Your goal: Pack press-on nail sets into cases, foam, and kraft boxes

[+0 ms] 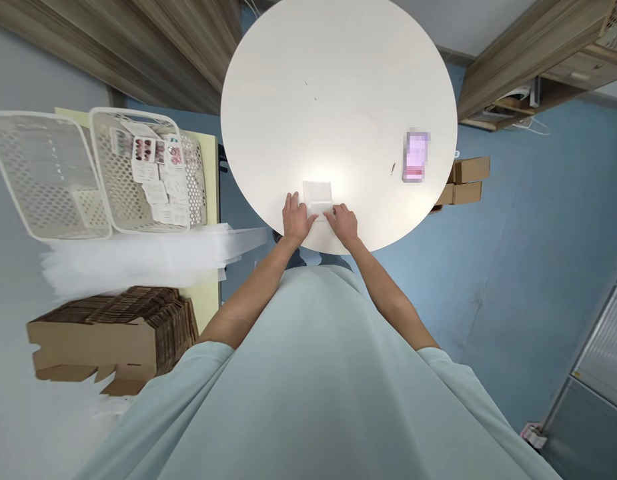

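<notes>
A small, thin, white translucent sheet (317, 190), seemingly packing foam, lies near the close edge of the round table. Its near part looks folded over, and whether anything is inside I cannot tell. On its left side my left hand (297, 219) grips the near corner with thumb and forefinger, the other fingers resting on the tabletop. My right hand (343, 223) is closed at the opposite side, its fingers curled and its thumb pointing inward against the near edge. Both thumbs almost face each other across the fold.
The round white table (338, 80) bears a blurred phone (415, 157) at right. On a side table at left are a white basket (191, 177) of small packets, a stack of white foam sheets (138, 260) and flattened cardboard boxes (98, 340). Brown cartons (468, 180) stand beyond the table's right edge.
</notes>
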Available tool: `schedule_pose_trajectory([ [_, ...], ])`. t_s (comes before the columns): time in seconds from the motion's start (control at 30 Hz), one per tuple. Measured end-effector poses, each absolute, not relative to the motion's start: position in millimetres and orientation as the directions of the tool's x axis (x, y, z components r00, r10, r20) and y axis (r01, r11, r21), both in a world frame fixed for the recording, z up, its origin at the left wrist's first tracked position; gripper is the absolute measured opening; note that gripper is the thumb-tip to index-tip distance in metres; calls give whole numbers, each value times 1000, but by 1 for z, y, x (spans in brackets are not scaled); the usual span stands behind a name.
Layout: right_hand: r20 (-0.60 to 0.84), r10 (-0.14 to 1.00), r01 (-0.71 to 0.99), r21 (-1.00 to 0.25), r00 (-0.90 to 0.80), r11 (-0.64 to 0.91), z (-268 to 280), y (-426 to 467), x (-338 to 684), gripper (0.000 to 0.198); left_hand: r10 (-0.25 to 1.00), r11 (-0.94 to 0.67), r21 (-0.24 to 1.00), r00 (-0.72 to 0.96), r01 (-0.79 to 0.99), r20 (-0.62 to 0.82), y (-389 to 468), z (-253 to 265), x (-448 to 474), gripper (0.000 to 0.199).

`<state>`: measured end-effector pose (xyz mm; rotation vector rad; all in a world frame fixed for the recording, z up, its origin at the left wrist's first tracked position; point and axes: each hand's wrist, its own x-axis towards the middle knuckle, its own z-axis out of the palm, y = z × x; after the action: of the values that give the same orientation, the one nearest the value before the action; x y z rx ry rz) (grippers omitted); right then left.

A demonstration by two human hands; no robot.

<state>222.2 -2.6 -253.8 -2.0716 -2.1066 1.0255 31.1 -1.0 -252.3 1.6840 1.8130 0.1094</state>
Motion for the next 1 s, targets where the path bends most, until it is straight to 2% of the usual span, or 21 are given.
schedule_pose_trajectory([
  [0.1,-380,921,886,-453,-88,-102,-254,3,217,41,924,233,465,-45,854,-380,4,-251,40,72],
  [0.17,-315,937,880,-474,-153,-16,-254,8,216,43,938,180,479,-3,859,-348,9,-249,45,80],
  [0.27,-257,904,833,-529,-342,165,-255,16,217,45,928,-6,519,199,855,-317,18,-248,47,64],
  [0.37,-290,836,789,-563,-466,245,-257,23,223,49,882,-122,537,339,835,-327,24,-247,46,54],
  [0.57,-343,779,793,-528,-525,302,-254,8,233,70,834,-216,488,419,846,-358,7,-236,35,64],
  [0.67,-344,780,805,-502,-522,317,-252,-18,232,69,790,-272,491,483,827,-377,-15,-230,27,76],
  [0.77,-349,769,802,-496,-535,333,-251,-46,233,65,763,-274,506,505,818,-403,-36,-227,21,82],
  [1.0,-323,765,774,-535,-557,337,-247,-60,239,58,815,-172,541,427,823,-391,-55,-228,15,63],
])
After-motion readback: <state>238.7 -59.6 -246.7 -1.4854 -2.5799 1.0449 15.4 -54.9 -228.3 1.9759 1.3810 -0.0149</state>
